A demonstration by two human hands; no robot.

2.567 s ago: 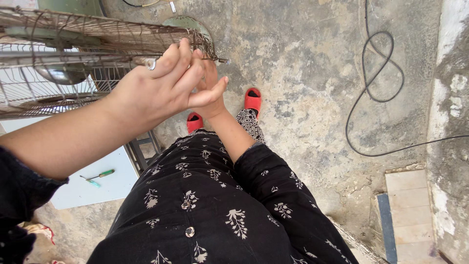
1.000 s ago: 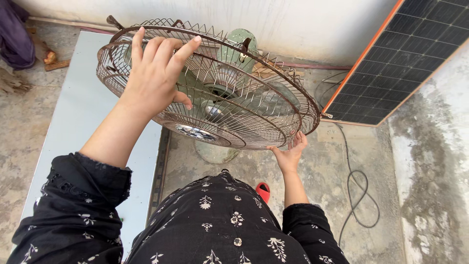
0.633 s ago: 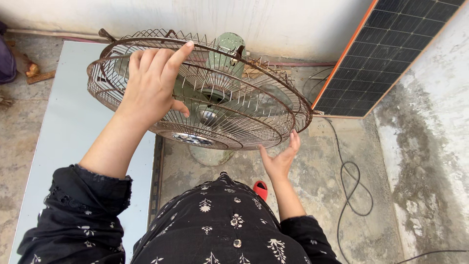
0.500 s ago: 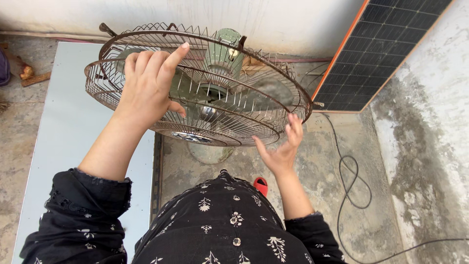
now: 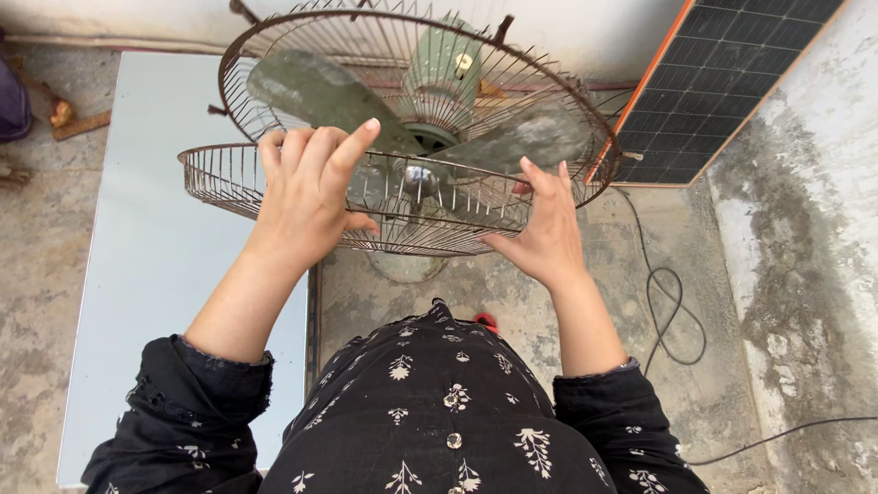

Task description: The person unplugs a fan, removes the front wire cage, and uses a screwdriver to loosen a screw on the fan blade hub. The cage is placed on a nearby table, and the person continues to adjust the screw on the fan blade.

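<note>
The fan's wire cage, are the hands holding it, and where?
Yes. Both hands hold the front wire guard, tilted away from the fan: the left hand grips its near rim, the right hand its right edge.

Concrete floor [image 5: 750,302] with black cable [image 5: 672,311]
</note>
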